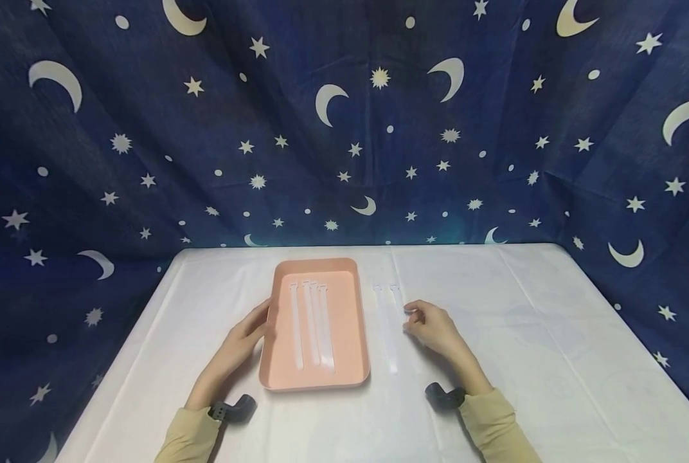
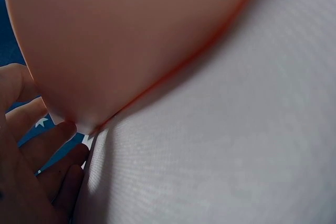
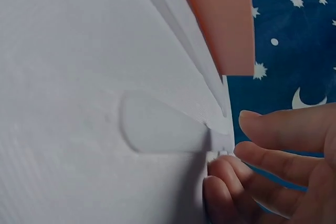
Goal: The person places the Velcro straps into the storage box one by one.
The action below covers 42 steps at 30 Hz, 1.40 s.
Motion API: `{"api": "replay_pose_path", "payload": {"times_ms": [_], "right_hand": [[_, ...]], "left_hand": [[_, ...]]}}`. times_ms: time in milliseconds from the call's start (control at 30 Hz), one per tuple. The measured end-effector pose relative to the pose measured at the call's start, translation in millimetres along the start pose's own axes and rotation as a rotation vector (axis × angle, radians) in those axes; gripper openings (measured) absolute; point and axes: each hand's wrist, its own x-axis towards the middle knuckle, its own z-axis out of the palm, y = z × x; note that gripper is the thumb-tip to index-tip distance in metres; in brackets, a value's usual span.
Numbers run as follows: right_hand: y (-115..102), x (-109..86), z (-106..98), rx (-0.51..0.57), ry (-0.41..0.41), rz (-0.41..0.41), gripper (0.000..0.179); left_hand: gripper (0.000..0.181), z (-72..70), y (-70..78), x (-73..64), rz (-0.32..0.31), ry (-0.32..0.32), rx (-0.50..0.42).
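A shallow pink tray (image 1: 347, 321) holds several translucent white strips with slotted heads, like cable straps (image 1: 296, 328), lying lengthwise. My left hand (image 1: 241, 339) is at the tray's left side, its fingers (image 2: 50, 142) touching the outer wall without gripping it. To the right of the tray, one strap (image 1: 386, 334) lies flat on the white tabletop. Beside it is another strap (image 1: 396, 296), partly hidden by my right hand (image 1: 433, 328). In the right wrist view, bent fingertips reach the far end of that strap (image 3: 163, 127), with thumb and index apart.
A white cloth covers the table (image 1: 529, 347), its far edge meeting a dark blue curtain (image 1: 298, 186) printed with moons and stars. Dark wrist-worn devices (image 1: 236, 409) sit on both forearms, close above the tabletop.
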Motion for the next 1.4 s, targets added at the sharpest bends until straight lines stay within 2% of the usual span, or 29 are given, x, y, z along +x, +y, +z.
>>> {"api": "replay_pose_path", "payload": {"times_ms": [233, 533, 767, 933, 1167, 1400], "right_hand": [[-7, -2.1, 9, -0.127, 0.04, -0.047, 0.045], [-8, -4.5, 15, -0.158, 0.057, -0.068, 0.053], [-8, -3.6, 17, -0.122, 0.046, -0.058, 0.054], [-6, -2.2, 17, -0.089, 0.033, -0.052, 0.048], [-5, -0.3, 16, 0.024, 0.008, -0.042, 0.044], [-5, 1.6, 12, 0.142, -0.025, -0.046, 0.039]], "left_hand": [[0.059, -0.7, -0.3, -0.1, 0.0, -0.001, 0.012], [0.059, -0.9, 0.7, 0.2, -0.005, -0.005, 0.002], [0.059, -0.4, -0.3, 0.5, -0.013, -0.009, 0.001], [0.06, -0.2, -1.1, 0.4, -0.026, -0.011, 0.0], [0.059, -0.9, 1.0, -0.7, -0.005, -0.005, -0.007], [0.06, -0.8, 1.6, -0.4, -0.015, -0.003, -0.004]]}}
